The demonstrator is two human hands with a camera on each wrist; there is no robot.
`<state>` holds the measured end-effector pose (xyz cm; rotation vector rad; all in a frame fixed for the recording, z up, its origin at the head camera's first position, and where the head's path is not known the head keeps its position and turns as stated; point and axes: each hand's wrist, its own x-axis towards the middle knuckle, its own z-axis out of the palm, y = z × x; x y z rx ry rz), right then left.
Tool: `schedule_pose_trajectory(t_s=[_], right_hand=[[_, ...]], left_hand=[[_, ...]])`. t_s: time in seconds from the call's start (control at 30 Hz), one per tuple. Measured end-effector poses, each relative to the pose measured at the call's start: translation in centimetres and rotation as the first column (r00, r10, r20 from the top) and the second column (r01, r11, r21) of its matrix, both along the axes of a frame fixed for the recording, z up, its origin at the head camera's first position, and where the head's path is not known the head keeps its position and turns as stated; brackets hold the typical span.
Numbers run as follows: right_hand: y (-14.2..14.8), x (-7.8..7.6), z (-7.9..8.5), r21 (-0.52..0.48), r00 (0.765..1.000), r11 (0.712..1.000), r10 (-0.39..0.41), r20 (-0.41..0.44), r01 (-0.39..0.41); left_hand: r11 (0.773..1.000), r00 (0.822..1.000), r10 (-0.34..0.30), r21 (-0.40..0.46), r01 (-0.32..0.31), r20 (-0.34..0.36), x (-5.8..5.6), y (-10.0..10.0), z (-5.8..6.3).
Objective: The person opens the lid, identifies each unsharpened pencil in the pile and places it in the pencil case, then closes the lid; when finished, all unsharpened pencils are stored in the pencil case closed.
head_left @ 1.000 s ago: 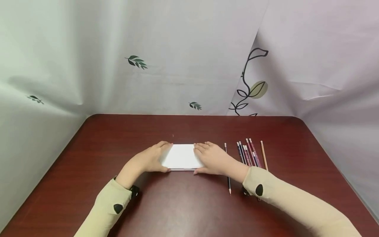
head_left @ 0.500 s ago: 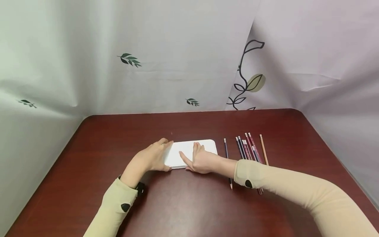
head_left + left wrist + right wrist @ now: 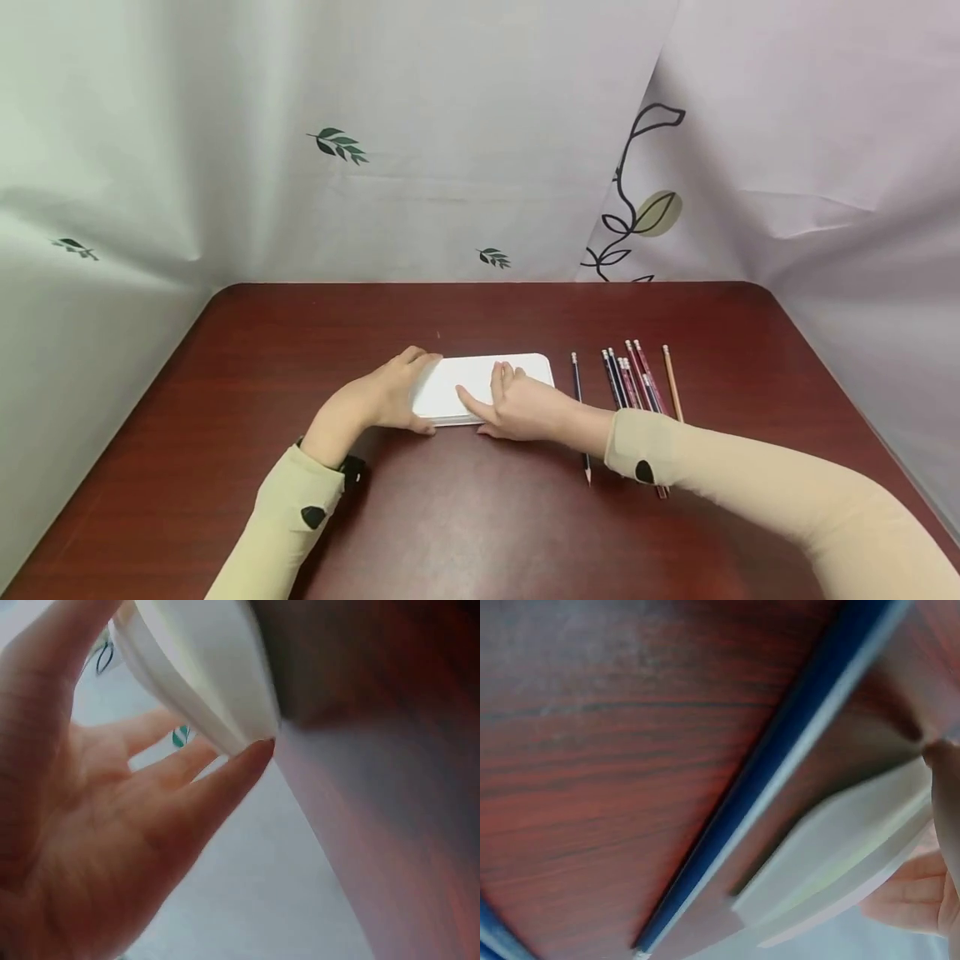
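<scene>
A flat white box with rounded corners lies on the dark red table. My left hand grips its left end, thumb at the near edge and fingers at the far edge. In the left wrist view, a lengthwise seam runs along the side of the box. My right hand holds the near edge right of the middle, with one digit stretched over the top and the other fingers bent. From the right wrist, a narrow gap shows between the upper and lower parts of the box. The right palm is hidden.
A dark pencil lies just right of the box, partly under the right wrist. Farther right, several dark blue and red pencils lie in a loose group beside a tan pencil. A white curtain hangs behind the table.
My right hand has moved from spanning the box's right end to its near edge, fingers now bent, so the right end shows. The left hand has kept its hold.
</scene>
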<state>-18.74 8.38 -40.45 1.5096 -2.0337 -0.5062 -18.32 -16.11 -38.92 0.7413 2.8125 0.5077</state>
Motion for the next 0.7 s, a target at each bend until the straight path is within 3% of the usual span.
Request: schedule_pose_trajectory(t_s=[0.07,0.17,0.3,0.43,0.6,0.7], right_hand=[[0.7,-0.2,0.5,-0.039,0.994,0.999,-0.011,0.106,0.015],[1.9,-0.9,1.1,-0.069,0.984,0.998,0.016,0.180,-0.003],[2.6,-2.1,1.3,-0.163,0.980,0.982,0.118,0.158,-0.092],[2.6,-3.6,1.4,-0.311,0.972,0.942,0.181,0.151,-0.127],[2.2,-5.4,1.6,-0.437,0.938,0.898,0.200,0.283,-0.059],[2.1,-6.3,1.9,-0.486,0.886,0.871,0.165,0.433,0.075]], left_hand=[[0.998,0.997,-0.012,0.057,0.008,0.071,-0.2,-0.8,-0.2],[0.992,0.987,0.000,0.125,-0.020,0.162,-0.6,-1.8,-0.3],[0.980,0.986,0.013,0.191,-0.045,0.168,-0.9,-2.4,-0.2],[0.971,0.988,0.032,0.231,-0.067,0.153,-0.7,-2.5,-0.2],[0.952,0.985,0.058,0.287,-0.103,0.162,-0.3,-2.6,-0.3],[0.942,0.985,0.059,0.319,-0.109,0.161,-0.3,-2.6,-0.4]])
